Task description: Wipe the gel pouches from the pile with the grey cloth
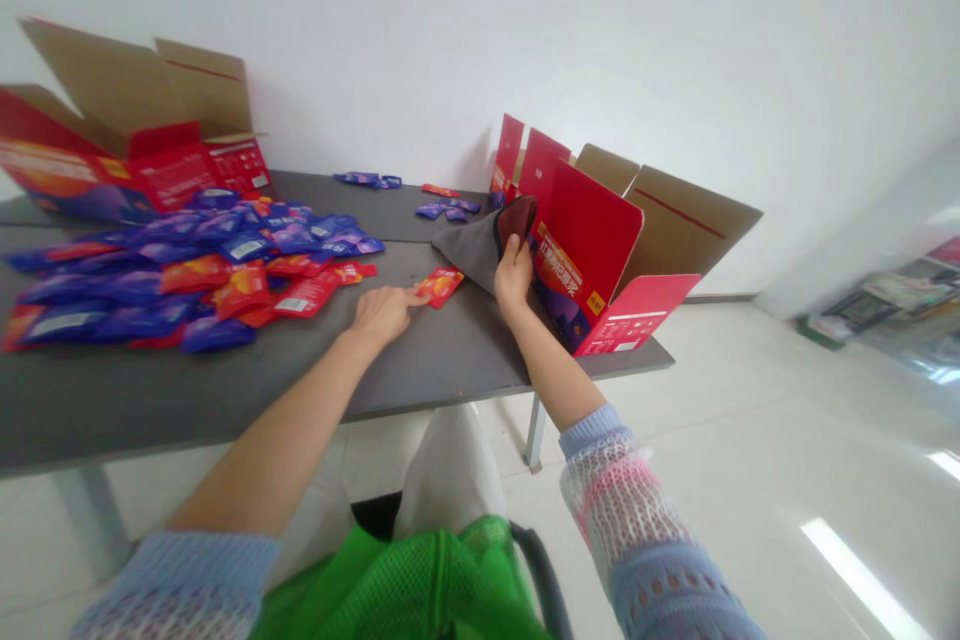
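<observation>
One red packet (445, 286), long axis away-rightward; left hand (383, 314) touching, grip unclear; right hand (513, 274) clamped on cloth (472, 248)

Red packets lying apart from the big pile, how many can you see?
2: one red packet at the left hand's fingertips, and another red packet farther back, behind some purple packets. More may be hidden under the gray cloth.

left carton (161, 155): cut off, left edge | far-right clutter (881, 295): blurred | packets (244, 245): print illegible
</observation>
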The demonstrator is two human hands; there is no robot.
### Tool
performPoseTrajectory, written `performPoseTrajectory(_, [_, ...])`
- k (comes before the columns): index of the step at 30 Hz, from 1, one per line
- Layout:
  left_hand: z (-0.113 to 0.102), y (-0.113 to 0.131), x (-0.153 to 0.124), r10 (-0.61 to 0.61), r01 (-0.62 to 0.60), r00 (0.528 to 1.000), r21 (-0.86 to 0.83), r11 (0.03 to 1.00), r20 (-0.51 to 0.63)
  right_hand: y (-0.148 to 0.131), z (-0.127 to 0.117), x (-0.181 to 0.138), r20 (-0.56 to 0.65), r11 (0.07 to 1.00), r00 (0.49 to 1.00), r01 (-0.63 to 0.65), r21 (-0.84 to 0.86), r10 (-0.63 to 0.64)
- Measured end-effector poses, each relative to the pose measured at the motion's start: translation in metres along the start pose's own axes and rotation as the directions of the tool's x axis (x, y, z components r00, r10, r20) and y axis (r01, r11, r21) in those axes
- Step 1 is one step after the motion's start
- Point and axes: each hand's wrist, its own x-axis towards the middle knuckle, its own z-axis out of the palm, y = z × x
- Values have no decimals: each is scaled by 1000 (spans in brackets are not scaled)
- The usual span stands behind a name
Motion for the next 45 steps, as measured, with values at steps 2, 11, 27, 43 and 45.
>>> performPoseTrajectory(2, [0, 0, 0, 44, -44, 999, 37, 998, -4, -3, 7, -12, 182, 992, 978, 115, -49, -105])
performPoseTrajectory(11, [-11, 8, -3, 125, -125, 992, 61, 990, 4, 2, 35, -29, 774, 811, 565, 573, -119, -286])
performPoseTrajectory(27, [-4, 22, -7, -75, 77, 997, 139, 987, -17, 23, 30, 2, 499, 943, 841, 308, -126, -208])
performPoseTrajectory(43, [-8, 26, 0, -189, 190, 981, 29, 981, -41, -8, 40, -36, 689, 773, 520, 627, 95, -505])
performPoseTrajectory(45, [-7, 25, 1, -183, 184, 982, 12, 983, -53, -6, 43, -33, 735, 788, 510, 614, 52, -446])
